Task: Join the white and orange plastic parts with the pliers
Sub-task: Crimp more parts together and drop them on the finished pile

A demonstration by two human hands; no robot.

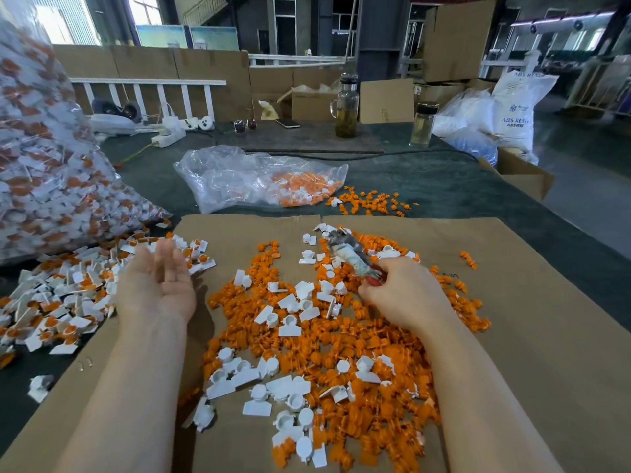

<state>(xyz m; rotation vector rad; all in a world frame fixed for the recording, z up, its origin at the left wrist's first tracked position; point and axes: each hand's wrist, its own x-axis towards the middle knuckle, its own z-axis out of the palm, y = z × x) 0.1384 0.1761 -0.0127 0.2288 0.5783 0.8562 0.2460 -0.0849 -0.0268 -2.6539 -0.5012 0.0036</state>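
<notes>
Loose orange parts (358, 339) and white parts (290, 327) lie mixed in a heap on a sheet of cardboard (529, 336). My right hand (406, 291) grips the red handles of the pliers (351, 254), whose worn jaws point up and away over the heap. My left hand (158, 281) hovers palm up with straight fingers and holds nothing, beside a pile of joined white-and-orange pieces (65, 298) to the left of the cardboard.
A big clear bag of joined pieces (44, 172) rises at the left. A half-empty plastic bag (259, 179) with orange parts lies beyond the cardboard, more orange parts (372, 201) spilled beside it. Two bottles (346, 107), a phone and cardboard boxes stand at the back.
</notes>
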